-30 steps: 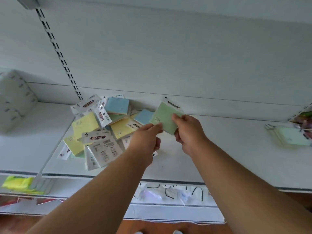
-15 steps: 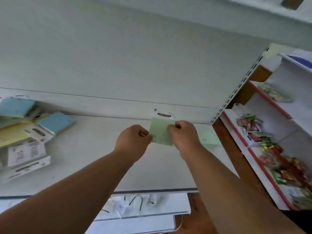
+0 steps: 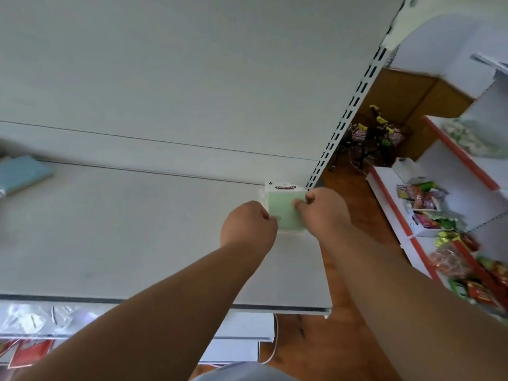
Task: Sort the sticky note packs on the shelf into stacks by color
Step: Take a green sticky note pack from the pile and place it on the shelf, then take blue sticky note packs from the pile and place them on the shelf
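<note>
A green sticky note pack (image 3: 284, 210) with a white "STICKY NOTE" header sits at the far right end of the white shelf (image 3: 132, 237), near the slotted upright. My left hand (image 3: 247, 229) pinches its lower left edge. My right hand (image 3: 320, 211) pinches its right side. White packaging shows just beneath and left of it; I cannot tell whether that is another pack. A blue pack (image 3: 22, 174) lies at the far left edge of the view. The rest of the mixed pile is out of frame.
The slotted upright (image 3: 346, 116) bounds the shelf on the right. Beyond it is a wooden floor (image 3: 357, 229), a wire basket (image 3: 376, 138) and a red-edged shelf unit (image 3: 450, 215) with snack bags. Bagged goods (image 3: 35, 320) hang on the shelf below.
My view swung right, leaving the mixed pile behind. Both hands carried the green pack rightwards and lowered it at the shelf's right end by the upright.
</note>
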### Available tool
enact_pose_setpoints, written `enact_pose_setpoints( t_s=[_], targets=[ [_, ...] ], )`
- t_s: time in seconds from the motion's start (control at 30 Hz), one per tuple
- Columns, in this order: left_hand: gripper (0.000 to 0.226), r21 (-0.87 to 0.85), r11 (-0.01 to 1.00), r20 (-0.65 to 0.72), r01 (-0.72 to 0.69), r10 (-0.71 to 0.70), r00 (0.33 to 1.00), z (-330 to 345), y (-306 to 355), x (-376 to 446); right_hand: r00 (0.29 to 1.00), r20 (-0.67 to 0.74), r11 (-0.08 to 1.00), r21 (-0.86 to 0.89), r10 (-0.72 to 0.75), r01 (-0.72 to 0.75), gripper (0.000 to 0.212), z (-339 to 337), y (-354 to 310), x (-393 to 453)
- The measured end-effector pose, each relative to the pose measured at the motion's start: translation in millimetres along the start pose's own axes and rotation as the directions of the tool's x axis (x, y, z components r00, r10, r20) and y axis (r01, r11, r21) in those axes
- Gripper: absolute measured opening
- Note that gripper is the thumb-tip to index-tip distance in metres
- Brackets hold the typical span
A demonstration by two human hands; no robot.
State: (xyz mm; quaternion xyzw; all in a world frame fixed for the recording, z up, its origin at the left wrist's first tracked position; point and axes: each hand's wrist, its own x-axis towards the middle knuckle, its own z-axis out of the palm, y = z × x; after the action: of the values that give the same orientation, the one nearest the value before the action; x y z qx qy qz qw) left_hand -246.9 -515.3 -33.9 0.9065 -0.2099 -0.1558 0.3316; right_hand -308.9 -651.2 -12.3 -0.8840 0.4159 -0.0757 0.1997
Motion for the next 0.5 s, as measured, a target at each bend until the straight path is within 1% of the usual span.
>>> enact_pose_setpoints(
  t_s=[0.07, 0.17, 0.27, 0.37, 0.5],
  targets=[
    [0.01, -0.002, 1.0, -0.038, 0.015, -0.015, 0.999, 3, 0, 2, 1.0, -0.002, 0.999, -0.03, -0.018, 0.018, 0.026, 1, 1, 2],
    [0.012, -0.006, 1.0, -0.046, 0.022, -0.023, 0.999, 4, 1, 3, 0.998, -0.068, 0.997, -0.071, -0.017, 0.013, 0.032, 6, 0, 1],
    [0.013, -0.031, 0.999, -0.064, 0.013, -0.015, 0.998, -1, -2, -4, 0.989, -0.127, 0.993, -0.095, -0.081, 0.069, 0.025, 7, -5, -9],
    [0.011, -0.054, 0.998, -0.114, 0.012, -0.018, 0.993, -15, -17, -12, 0.977, -0.157, 0.99, -0.048, -0.142, 0.136, 0.02, 10, -25, -24],
    [0.013, -0.086, 0.996, -0.16, 0.023, -0.037, 0.986, -51, -54, -23, 0.964, -0.123, 0.97, 0.037, -0.236, 0.242, 0.024, 30, -70, -47]
  ],
)
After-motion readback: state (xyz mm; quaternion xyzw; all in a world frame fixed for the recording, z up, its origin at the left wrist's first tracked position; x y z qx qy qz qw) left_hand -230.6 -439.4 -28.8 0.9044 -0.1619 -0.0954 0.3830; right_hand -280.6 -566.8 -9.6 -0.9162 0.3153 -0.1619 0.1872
